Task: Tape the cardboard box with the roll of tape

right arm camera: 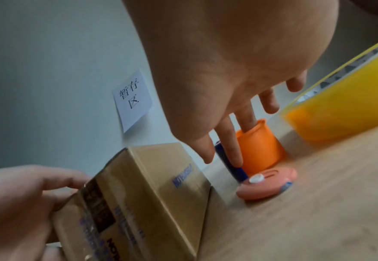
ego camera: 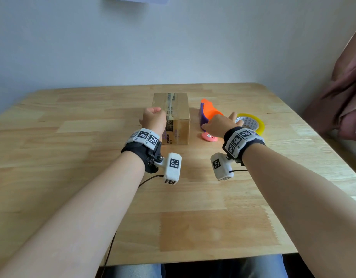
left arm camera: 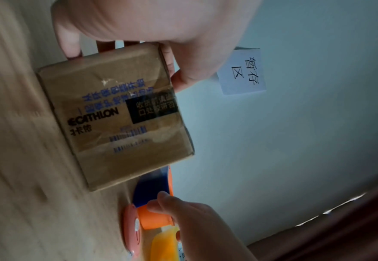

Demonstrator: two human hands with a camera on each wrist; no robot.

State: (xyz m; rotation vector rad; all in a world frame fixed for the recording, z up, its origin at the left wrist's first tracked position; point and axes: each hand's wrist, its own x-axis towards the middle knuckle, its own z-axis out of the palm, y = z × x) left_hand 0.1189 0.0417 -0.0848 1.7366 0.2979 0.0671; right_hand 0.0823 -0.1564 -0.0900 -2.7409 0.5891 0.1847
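The cardboard box (ego camera: 178, 117), brown with old tape and printed labels, lies at the middle of the wooden table (ego camera: 72, 157). My left hand (ego camera: 153, 119) grips its near left edge, fingers curled down the side and thumb (left arm camera: 177, 77) on the top. The roll of tape (ego camera: 252, 122), yellowish with a white core, lies flat to the right. My right hand (ego camera: 219, 126) hovers between box and roll with fingers straight. In the right wrist view its fingertips (right arm camera: 235, 155) touch an orange and purple tape dispenser (right arm camera: 259, 146), with the roll (right arm camera: 340, 106) just beyond.
A small pink cutter (ego camera: 210, 137) lies in front of the dispenser (ego camera: 210, 112). A paper note (right arm camera: 132, 102) is stuck on the pale wall behind the table. Pinkish cloth (ego camera: 343, 87) hangs off the table's right edge.
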